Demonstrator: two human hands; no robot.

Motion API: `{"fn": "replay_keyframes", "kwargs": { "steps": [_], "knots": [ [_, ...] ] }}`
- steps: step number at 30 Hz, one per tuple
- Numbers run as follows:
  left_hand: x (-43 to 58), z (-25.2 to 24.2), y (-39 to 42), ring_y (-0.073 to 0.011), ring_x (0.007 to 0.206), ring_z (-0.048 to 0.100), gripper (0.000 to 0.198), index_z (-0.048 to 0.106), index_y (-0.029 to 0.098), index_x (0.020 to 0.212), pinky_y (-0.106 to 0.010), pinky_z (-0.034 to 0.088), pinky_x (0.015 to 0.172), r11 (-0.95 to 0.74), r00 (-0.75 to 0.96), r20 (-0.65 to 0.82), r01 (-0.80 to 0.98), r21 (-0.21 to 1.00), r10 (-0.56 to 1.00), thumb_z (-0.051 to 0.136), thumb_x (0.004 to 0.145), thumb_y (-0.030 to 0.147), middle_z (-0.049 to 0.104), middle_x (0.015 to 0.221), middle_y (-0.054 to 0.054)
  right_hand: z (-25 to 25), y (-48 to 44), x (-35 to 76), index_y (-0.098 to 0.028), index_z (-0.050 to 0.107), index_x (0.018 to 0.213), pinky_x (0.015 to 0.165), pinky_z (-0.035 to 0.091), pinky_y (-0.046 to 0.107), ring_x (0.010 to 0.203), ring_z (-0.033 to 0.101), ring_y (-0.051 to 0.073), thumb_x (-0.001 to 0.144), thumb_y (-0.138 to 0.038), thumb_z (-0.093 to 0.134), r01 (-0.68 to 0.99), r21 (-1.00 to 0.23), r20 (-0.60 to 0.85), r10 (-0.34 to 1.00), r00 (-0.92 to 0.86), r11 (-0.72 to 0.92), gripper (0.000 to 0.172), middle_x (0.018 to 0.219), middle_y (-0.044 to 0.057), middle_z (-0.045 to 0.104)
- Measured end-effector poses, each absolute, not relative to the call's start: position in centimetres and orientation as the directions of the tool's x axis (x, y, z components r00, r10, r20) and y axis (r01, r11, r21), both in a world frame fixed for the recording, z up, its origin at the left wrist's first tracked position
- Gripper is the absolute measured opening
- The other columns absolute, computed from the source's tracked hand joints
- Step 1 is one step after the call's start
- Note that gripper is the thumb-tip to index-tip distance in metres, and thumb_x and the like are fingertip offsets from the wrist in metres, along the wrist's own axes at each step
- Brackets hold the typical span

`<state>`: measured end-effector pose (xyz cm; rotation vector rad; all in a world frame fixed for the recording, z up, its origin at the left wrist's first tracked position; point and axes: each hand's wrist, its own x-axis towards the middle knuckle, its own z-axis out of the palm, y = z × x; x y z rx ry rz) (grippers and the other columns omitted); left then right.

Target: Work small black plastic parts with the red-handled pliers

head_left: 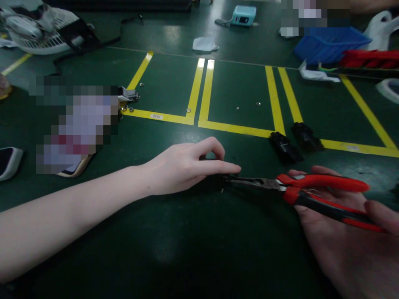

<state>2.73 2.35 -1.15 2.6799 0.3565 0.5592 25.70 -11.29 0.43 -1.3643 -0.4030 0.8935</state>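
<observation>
Green bench [174, 232] marked with yellow tape [233, 128]. Right hand [346, 249], toward near right corner, closed around red-handled pliers [292, 194]; tips just beside left hand [190, 166], whose grip is hidden, cannot tell. Beyond: two black parts [284, 146] toward right edge; blue bin [330, 45], far right.

Pliers [291, 193]: bare metal nose, dull grey; handles [336, 182] smooth red and black, plastic or rubber, can't tell which. Table [174, 241]: smooth green top, soft sheen. Tape strips [235, 128]: smooth yellow, glossy at far ends. Blocks [307, 136]: black, plastic-looking. Rings [258, 104]: shiny metal. Bin [332, 43]: blue plastic, slight gloss. Basket [54, 46]: slatted white plastic. Scrap [205, 44]: white, thin, creased; paper or film unclear.
</observation>
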Motion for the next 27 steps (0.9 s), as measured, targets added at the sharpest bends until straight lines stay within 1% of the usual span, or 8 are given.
{"fn": "replay_keyframes", "kwargs": {
  "steps": [3,6,9,13,17,23,27],
  "knots": [
    [2.75,-1.20,2.33,-0.0160,0.098,0.060,0.039,0.053,0.024,0.132,-0.026,0.053,0.073,-0.901,0.881,0.350,0.166,0.401,0.318,0.042,0.098,0.009,0.054,0.120,-0.007,0.08,-11.07,26.31,-0.030,0.073,0.079,0.113,0.035,0.066,0.109,0.065,0.035,0.070,-0.040,0.064,-0.324,-0.944,-0.257,0.752,0.608,-0.060,0.017,0.098,0.005,0.075],
    [2.75,-1.15,2.30,-0.0165,0.099,0.061,0.039,0.053,0.023,0.132,-0.027,0.054,0.076,-0.897,0.887,0.336,0.167,0.410,0.318,0.044,0.097,0.009,0.054,0.121,-0.007,-0.15,-11.03,26.68,-0.030,0.073,0.077,0.112,0.036,0.066,0.107,0.066,0.036,0.065,-0.041,0.068,-0.313,-0.947,-0.255,0.758,0.600,-0.071,0.018,0.097,0.005,0.075],
    [2.79,-0.98,2.29,-0.0170,0.099,0.060,0.038,0.051,0.022,0.134,-0.029,0.054,0.078,-0.885,0.898,0.290,0.188,0.425,0.330,0.048,0.097,0.014,0.055,0.122,-0.008,0.02,-11.04,26.42,-0.028,0.074,0.080,0.111,0.038,0.063,0.107,0.067,0.035,0.062,-0.042,0.072,-0.282,-0.954,-0.259,0.751,0.607,-0.101,0.023,0.097,0.005,0.076],
    [2.85,-0.70,2.31,-0.0176,0.101,0.059,0.039,0.049,0.019,0.136,-0.030,0.053,0.083,-0.859,0.898,0.235,0.237,0.454,0.372,0.051,0.097,0.016,0.056,0.122,-0.008,0.31,-11.04,26.01,-0.028,0.075,0.086,0.111,0.040,0.059,0.107,0.067,0.034,0.056,-0.044,0.076,-0.254,-0.957,-0.273,0.739,0.616,-0.142,0.035,0.098,0.004,0.076],
    [2.89,-0.48,2.36,-0.0188,0.100,0.059,0.041,0.048,0.019,0.137,-0.033,0.050,0.086,-0.834,0.895,0.178,0.288,0.470,0.409,0.054,0.097,0.023,0.058,0.121,-0.008,0.09,-11.10,26.38,-0.028,0.075,0.087,0.112,0.039,0.059,0.109,0.067,0.033,0.061,-0.044,0.073,-0.271,-0.955,-0.265,0.743,0.615,-0.116,0.031,0.099,0.004,0.076],
    [2.95,-0.43,2.44,-0.0216,0.106,0.057,0.039,0.052,0.019,0.133,-0.037,0.049,0.091,-0.823,0.886,0.169,0.311,0.475,0.433,0.057,0.096,0.028,0.058,0.121,-0.009,0.01,-11.14,26.65,-0.027,0.075,0.089,0.109,0.041,0.062,0.108,0.067,0.035,0.065,-0.043,0.070,-0.277,-0.955,-0.260,0.759,0.597,-0.109,0.030,0.100,0.006,0.076],
    [2.95,-0.50,2.40,-0.0234,0.112,0.056,0.045,0.045,0.017,0.140,-0.039,0.048,0.095,-0.821,0.876,0.185,0.317,0.475,0.446,0.056,0.097,0.028,0.057,0.127,-0.010,0.10,-11.14,26.62,-0.026,0.075,0.093,0.112,0.038,0.060,0.109,0.067,0.035,0.064,-0.043,0.069,-0.268,-0.957,-0.256,0.756,0.603,-0.111,0.033,0.099,0.007,0.076]
  ]
}}
